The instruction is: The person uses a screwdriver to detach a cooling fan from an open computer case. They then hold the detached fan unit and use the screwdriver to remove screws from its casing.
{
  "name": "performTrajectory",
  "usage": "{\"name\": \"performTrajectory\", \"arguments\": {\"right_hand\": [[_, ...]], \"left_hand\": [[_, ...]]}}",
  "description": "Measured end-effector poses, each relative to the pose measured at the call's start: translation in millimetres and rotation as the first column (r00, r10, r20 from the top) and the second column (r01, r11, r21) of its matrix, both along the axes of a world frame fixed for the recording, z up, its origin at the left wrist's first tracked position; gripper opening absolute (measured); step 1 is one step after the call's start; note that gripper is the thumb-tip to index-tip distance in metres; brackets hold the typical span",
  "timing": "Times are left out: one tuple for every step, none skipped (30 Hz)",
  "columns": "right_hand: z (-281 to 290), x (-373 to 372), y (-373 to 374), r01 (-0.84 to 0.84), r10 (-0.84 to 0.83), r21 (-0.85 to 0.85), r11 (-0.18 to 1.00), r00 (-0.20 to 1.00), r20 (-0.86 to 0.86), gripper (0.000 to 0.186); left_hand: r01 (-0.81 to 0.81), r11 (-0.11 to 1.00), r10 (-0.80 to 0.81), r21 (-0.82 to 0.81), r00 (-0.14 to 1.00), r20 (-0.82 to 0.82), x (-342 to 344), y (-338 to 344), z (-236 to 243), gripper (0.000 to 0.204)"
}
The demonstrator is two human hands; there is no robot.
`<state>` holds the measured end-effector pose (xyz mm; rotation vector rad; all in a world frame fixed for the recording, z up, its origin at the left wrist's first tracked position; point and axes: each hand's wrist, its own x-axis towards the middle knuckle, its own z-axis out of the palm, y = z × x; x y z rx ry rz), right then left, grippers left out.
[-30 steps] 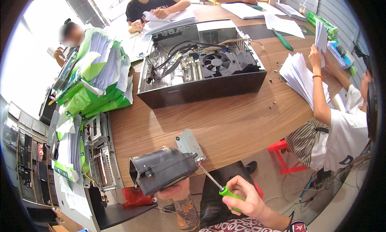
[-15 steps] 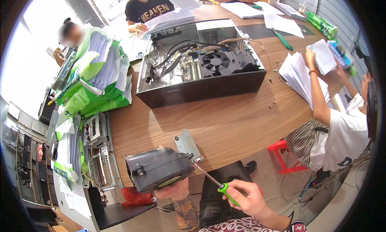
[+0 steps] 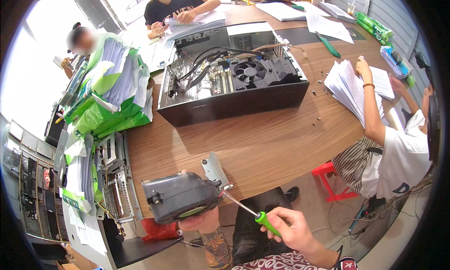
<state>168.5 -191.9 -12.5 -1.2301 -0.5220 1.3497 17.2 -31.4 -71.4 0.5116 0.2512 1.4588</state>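
My left hand is closed around a black plastic blower fan from below, over the table's near edge; its thumb side is partly hidden. A flat silvery metal bracket sticks out from the blower's far right side, with thin red wiring beside it. In my right hand is a screwdriver with a green handle. Its shaft slants up and left, the tip at the blower's right end by the bracket; the exact contact is hidden. Beyond them an open computer case lies on the table, showing a cooling fan and black cables.
Loose screws lie right of the case. Green-wrapped paper stacks and a metal drive frame stand at left. A co-worker at right handles papers; another person sits across. A green-handled tool lies far right.
The blower has tipped and shifted slightly left. My right-hand fingers have shifted on the screwdriver handle. The person across has brought a hand onto the papers; the co-worker at right has lowered a paper bundle.
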Motion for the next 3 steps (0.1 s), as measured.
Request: {"name": "performTrajectory", "arguments": {"right_hand": [[-0.8,2.1,-0.8,-0.029,0.029,-0.009,1.0,0.999,0.037,0.02],[-2.6,3.5,-2.7,-0.034,0.034,-0.021,0.999,0.999,0.001,0.02],[-2.5,2.4,-4.4,-0.051,0.05,-0.028,0.998,0.998,-0.037,0.022]], "left_hand": [[0.026,0.999,-0.026,0.045,1.0,0.002,5.6,0.6,6.1,0.092],[0.015,0.999,-0.015,0.052,1.0,0.002,9.7,1.3,5.1,0.093],[0.006,0.999,-0.006,0.052,1.0,0.0,6.6,0.4,7.0,0.093]]}}
